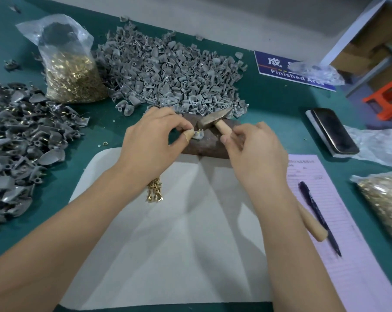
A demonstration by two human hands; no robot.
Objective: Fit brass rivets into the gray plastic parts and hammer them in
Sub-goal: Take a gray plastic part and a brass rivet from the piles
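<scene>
Nearest, loose brass rivets [154, 190] lie on a white sheet [168, 244] under the left wrist. Just beyond, on a brown block [209, 147], the left hand [150, 140] pinches a gray plastic part [197, 135] at its fingertips, while the right hand [255, 154] curls round the wooden handle of a hammer [213, 119], its head just beside the part. Farther off, beyond both hands, a heap of gray parts [168, 73] covers the worktop [280, 102].
</scene>
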